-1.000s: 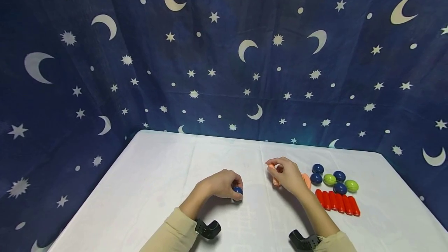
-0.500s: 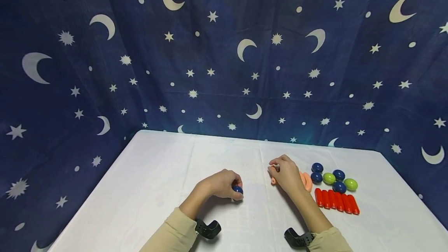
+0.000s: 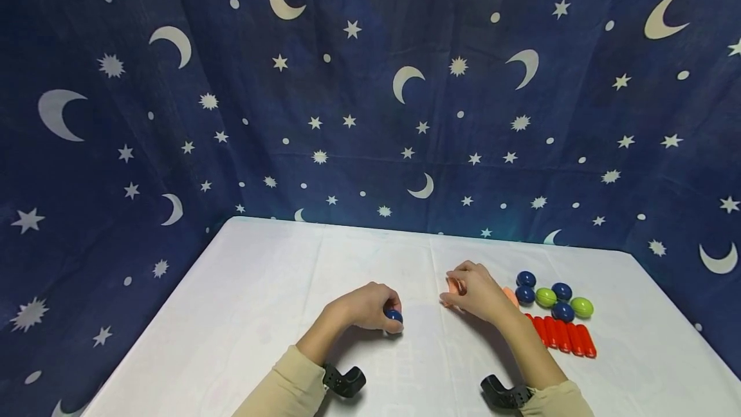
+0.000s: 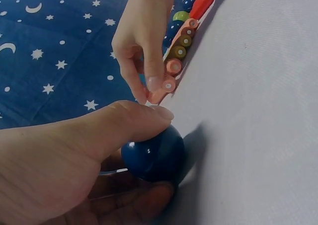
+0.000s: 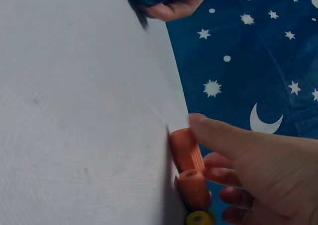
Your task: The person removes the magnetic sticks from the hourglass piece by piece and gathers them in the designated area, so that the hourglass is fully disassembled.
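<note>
My left hand (image 3: 366,306) grips a glossy dark blue egg-shaped piece (image 4: 156,155) at the white tabletop, thumb above it and fingers below. To its right, my right hand (image 3: 476,289) has thumb and fingertips around a curved pale orange piece (image 3: 454,286). That piece shows ridges in the right wrist view (image 5: 186,150), where the thumb lies against its upper end. A second orange piece (image 5: 194,189) sits just behind it. In the left wrist view, round olive ends (image 4: 179,51) line up beyond. The right hand hides part of this row in the head view.
Right of the right hand lie several dark blue egg-shaped pieces (image 3: 525,279) and two green ones (image 3: 581,307). A row of red cylinders (image 3: 564,336) lies nearer. A dark blue star-and-moon cloth (image 3: 370,114) hangs behind the white table (image 3: 272,262).
The right hand shifts slightly right, then its thumb spreads lower along the curved orange piece, whose angle differs. The left hand stays with the blue egg-shaped piece.
</note>
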### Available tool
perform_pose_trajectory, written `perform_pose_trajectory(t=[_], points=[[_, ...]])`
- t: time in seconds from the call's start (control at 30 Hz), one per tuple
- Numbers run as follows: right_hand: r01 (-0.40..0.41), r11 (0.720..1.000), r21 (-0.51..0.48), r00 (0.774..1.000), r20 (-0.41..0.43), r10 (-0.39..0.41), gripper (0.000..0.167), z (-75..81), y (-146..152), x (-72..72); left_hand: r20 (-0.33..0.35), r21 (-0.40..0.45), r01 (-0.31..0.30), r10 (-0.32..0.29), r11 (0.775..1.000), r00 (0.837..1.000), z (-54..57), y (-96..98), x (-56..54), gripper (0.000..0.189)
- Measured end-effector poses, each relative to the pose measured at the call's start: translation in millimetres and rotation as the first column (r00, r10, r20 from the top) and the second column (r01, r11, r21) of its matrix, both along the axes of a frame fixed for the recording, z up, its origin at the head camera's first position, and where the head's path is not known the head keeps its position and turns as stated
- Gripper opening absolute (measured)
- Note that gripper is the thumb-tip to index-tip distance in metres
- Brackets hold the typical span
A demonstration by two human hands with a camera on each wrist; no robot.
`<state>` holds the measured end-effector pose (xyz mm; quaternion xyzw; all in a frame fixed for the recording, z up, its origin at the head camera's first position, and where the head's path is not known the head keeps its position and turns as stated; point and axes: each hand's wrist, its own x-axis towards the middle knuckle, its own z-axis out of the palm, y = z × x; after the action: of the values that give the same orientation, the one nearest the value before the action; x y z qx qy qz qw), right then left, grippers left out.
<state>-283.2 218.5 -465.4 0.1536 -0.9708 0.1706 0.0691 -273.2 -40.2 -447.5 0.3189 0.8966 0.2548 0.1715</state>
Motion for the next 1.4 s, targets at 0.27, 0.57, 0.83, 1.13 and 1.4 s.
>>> perform_pose_trajectory(t=[0.27,0.57,0.83,1.13,1.4], points=[[-0.047,0.998,0.052,0.999,-0.008,0.048,0.059,1.8,5,3.8,0.003,-0.004,-0.004,0.004,1.0,1.0,-0.5,-0.1,0.3,0.018],[-0.038,0.998,0.04,0.999,0.018,0.037,0.061,6.6,6,7.9,0.007,0.01,0.013,-0.013,1.0,1.0,1.2,-1.6,1.8,0.021],[-0.054,0.998,-0.022,0.999,-0.003,0.054,0.051,13.9,2,14.6,-0.022,-0.017,0.025,-0.026,1.0,0.999,6.2,0.5,2.7,0.027],[-0.077,0.996,-0.052,0.996,-0.054,0.075,0.041,21.4,-6,32.2,-0.137,-0.017,-0.01,0.008,1.0,0.991,17.6,-8.7,11.9,0.035],[-0.114,0.992,-0.052,0.993,-0.016,0.113,0.04,22.1,-14,47.5,-0.226,0.032,0.025,-0.017,0.999,0.974,-2.1,-5.7,31.2,0.034]])
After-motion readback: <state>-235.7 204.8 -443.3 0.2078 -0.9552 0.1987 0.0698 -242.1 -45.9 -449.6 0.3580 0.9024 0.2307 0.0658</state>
